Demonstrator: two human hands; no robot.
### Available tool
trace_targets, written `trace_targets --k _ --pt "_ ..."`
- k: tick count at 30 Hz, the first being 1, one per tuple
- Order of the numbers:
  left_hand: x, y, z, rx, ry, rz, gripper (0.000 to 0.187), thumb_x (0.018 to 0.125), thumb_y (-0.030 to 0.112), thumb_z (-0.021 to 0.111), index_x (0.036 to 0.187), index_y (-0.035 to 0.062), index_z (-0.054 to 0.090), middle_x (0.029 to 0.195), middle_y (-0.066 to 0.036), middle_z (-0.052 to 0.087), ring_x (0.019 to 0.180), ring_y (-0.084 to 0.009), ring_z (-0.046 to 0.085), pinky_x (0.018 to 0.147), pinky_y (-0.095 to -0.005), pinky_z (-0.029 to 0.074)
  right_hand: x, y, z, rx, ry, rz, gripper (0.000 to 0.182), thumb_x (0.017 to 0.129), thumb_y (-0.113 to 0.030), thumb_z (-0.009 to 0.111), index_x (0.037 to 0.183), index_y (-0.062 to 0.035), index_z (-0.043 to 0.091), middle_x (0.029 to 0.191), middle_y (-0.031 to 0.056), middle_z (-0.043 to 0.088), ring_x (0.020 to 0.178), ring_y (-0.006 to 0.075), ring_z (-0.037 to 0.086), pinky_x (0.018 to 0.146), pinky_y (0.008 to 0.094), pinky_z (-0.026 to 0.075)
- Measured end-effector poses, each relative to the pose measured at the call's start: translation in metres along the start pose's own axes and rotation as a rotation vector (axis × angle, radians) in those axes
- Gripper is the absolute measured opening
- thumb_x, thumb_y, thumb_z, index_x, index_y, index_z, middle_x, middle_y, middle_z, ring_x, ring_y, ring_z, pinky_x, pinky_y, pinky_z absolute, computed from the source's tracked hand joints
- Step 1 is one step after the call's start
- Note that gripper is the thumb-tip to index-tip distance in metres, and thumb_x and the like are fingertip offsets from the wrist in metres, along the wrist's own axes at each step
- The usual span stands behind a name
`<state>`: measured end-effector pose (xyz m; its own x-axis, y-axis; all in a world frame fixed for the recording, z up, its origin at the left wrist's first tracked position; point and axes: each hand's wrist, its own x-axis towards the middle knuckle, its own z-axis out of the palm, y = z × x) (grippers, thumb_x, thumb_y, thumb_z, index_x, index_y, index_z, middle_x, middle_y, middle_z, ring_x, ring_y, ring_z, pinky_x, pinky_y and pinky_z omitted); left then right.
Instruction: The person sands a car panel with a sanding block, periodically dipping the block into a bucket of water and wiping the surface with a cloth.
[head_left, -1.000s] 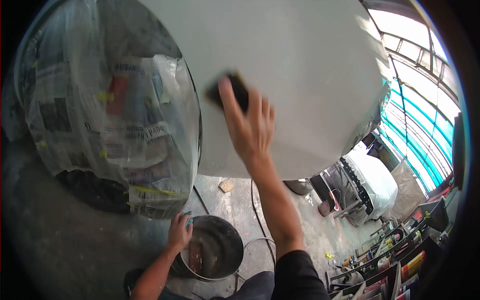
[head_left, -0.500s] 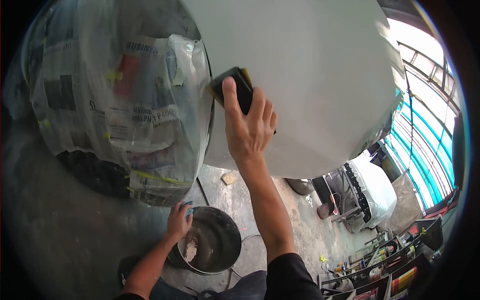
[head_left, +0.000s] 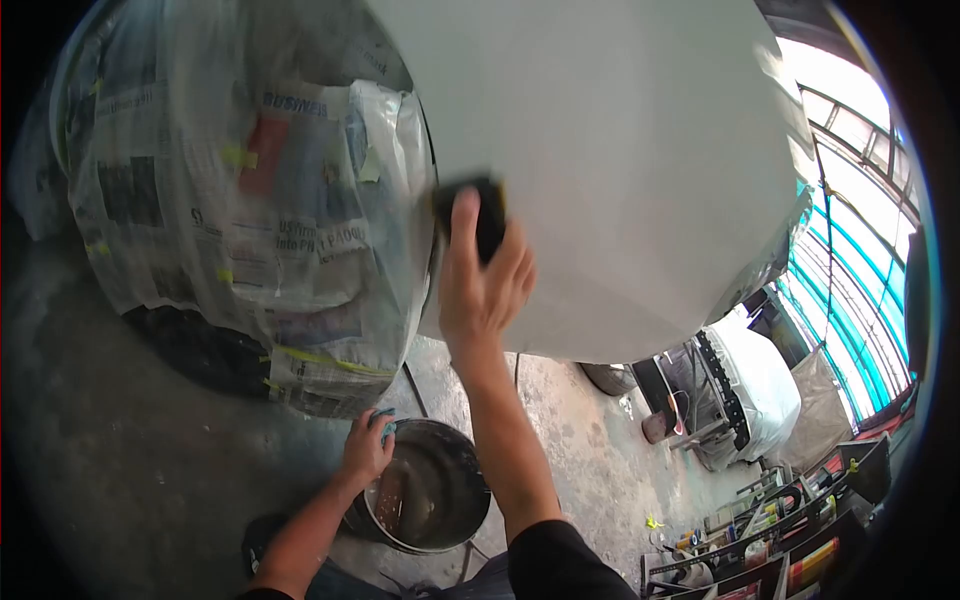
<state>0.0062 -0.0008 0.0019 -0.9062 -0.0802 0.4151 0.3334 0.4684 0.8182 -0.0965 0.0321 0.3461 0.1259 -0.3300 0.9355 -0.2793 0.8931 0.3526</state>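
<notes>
My right hand (head_left: 485,288) is closed around a black sanding block (head_left: 488,222) with yellowish edges. It presses the block on a smooth pale grey-white car body panel (head_left: 620,180), close to the panel's left edge. Hand and block are slightly blurred. Lower down, my left hand (head_left: 368,448) is closed on a crumpled teal cloth (head_left: 385,420), beside the rim of a black bucket (head_left: 462,465). Inside the bucket there seems to be water, with something brownish in it. Just left of the panel edge hangs newspaper masking (head_left: 310,215) under clear plastic, held with yellow-green tape.
A dark tyre (head_left: 190,350) shows below the masking on the left. Another vehicle covered in plastic (head_left: 755,390) stands at the right. A rack of cans and tools (head_left: 790,530) fills the lower right. A dark hose (head_left: 414,388) runs along the concrete floor (head_left: 590,450).
My right hand has slid the sanding block down the panel edge, toward me. My left hand stays by the bucket with the cloth. The whole view has shifted slightly.
</notes>
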Motion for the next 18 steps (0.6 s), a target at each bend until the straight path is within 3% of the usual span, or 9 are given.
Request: trace_targets --k 2,5,8,11,14,17,18 --pt "-0.004 -0.007 0.003 -0.011 0.011 0.014 0.035 0.086 0.013 0.071 0.120 0.0095 0.061 0.126 -0.019 0.056 0.116 -0.0431 0.056 0.098 -0.0493 0.048 -0.065 0.010 -0.013 0.020 -0.049 -0.019 0.067 0.079 -0.002 0.077 0.139 -0.0259 0.061 0.121 0.0204 0.062 0.098 0.0326 0.064 0.084 0.0428 0.049" --pt "0.001 -0.005 0.004 -0.023 0.036 0.033 0.035 0.086 0.013 0.071 0.120 0.0094 0.061 0.127 -0.019 0.056 0.116 -0.0433 0.056 0.098 -0.0495 0.048 -0.054 0.006 -0.009 -0.018 -0.032 0.001 0.066 0.079 -0.002 0.077 0.138 -0.0258 0.061 0.123 0.0211 0.062 0.101 0.0331 0.064 0.084 0.0428 0.049" --pt "0.002 0.003 -0.001 -0.019 0.012 0.001 0.035 0.086 0.013 0.070 0.120 0.0096 0.062 0.128 -0.020 0.056 0.116 -0.0437 0.056 0.098 -0.0496 0.048 0.036 -0.018 0.007 -0.015 -0.026 0.060 0.064 0.077 -0.004 0.078 0.136 -0.0250 0.063 0.121 0.0183 0.061 0.101 0.0331 0.063 0.086 0.0418 0.048" --pt "-0.003 0.005 -0.004 -0.017 -0.020 -0.028 0.035 0.086 0.013 0.070 0.120 0.0095 0.062 0.128 -0.020 0.056 0.117 -0.0438 0.056 0.098 -0.0495 0.048 0.022 -0.011 0.009 0.009 0.008 0.052 0.065 0.077 -0.004 0.077 0.137 -0.0249 0.063 0.119 0.0174 0.061 0.101 0.0330 0.064 0.086 0.0429 0.048" --pt "-0.003 -0.003 0.001 -0.021 0.001 -0.004 0.036 0.087 0.014 0.070 0.121 0.0092 0.062 0.129 -0.019 0.056 0.118 -0.0436 0.056 0.098 -0.0494 0.048 -0.068 0.023 -0.007 -0.017 -0.004 -0.014 0.067 0.079 -0.004 0.077 0.141 -0.0253 0.060 0.120 0.0165 0.061 0.101 0.0336 0.064 0.084 0.0428 0.048" --pt "0.001 -0.004 0.002 -0.037 0.014 -0.002 0.036 0.086 0.014 0.071 0.121 0.0093 0.062 0.129 -0.019 0.056 0.118 -0.0433 0.056 0.099 -0.0493 0.048 -0.054 0.043 -0.013 -0.027 -0.035 -0.115 0.066 0.079 -0.004 0.078 0.140 -0.0256 0.060 0.120 0.0172 0.062 0.100 0.0330 0.064 0.083 0.0413 0.048" --pt "0.000 -0.003 0.002 -0.043 0.007 -0.009 0.036 0.086 0.014 0.071 0.121 0.0094 0.061 0.129 -0.019 0.056 0.118 -0.0432 0.056 0.099 -0.0493 0.048 -0.023 0.044 -0.011 -0.011 -0.061 -0.141 0.063 0.083 -0.007 0.073 0.141 -0.0283 0.059 0.122 0.0184 0.061 0.100 0.0324 0.064 0.081 0.0405 0.048"
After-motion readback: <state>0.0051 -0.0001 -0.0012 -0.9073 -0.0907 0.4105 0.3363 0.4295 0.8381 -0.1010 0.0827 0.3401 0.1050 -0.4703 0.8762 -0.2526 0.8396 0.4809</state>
